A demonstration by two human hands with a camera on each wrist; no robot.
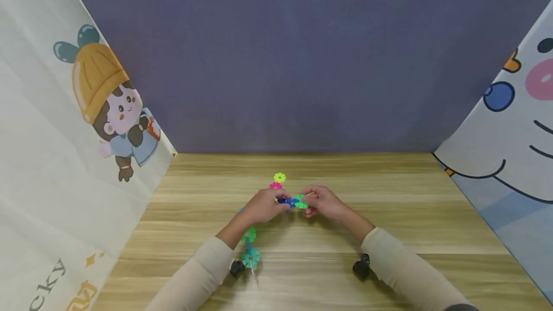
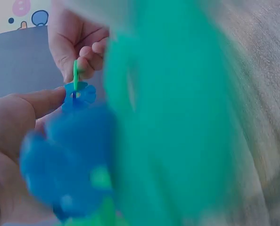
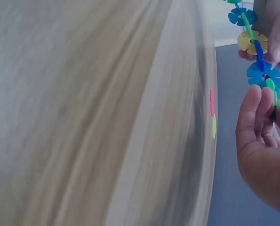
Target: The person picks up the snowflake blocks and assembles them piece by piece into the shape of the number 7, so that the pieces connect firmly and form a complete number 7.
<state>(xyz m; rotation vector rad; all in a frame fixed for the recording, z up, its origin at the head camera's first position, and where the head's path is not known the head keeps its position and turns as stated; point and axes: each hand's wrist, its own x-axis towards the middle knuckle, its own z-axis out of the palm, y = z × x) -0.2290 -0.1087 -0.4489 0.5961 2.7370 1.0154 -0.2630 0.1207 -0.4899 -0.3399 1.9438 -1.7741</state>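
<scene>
A chain of slotted snowflake discs runs between the two hands above the wooden table. My left hand (image 1: 264, 206) pinches it at a blue disc (image 3: 257, 79) with thumb and fingers. My right hand (image 1: 326, 204) pinches a green disc (image 1: 301, 201), which stands edge-on against that blue disc in both wrist views. Beyond, in the right wrist view, come a yellow disc (image 3: 247, 43) and another blue disc (image 3: 241, 17). The chain trails by the left forearm, where a green disc (image 1: 249, 235) and a teal disc (image 1: 250, 257) show. Blurred teal covers much of the left wrist view.
Past the left hand, a loose yellow disc (image 1: 279, 177) and a pink disc (image 1: 275, 185) lie on the wooden table (image 1: 389, 234). A dark wall (image 1: 302, 61) stands behind. Printed white cloths flank both sides. Small black cameras (image 1: 361, 267) sit at the wrists.
</scene>
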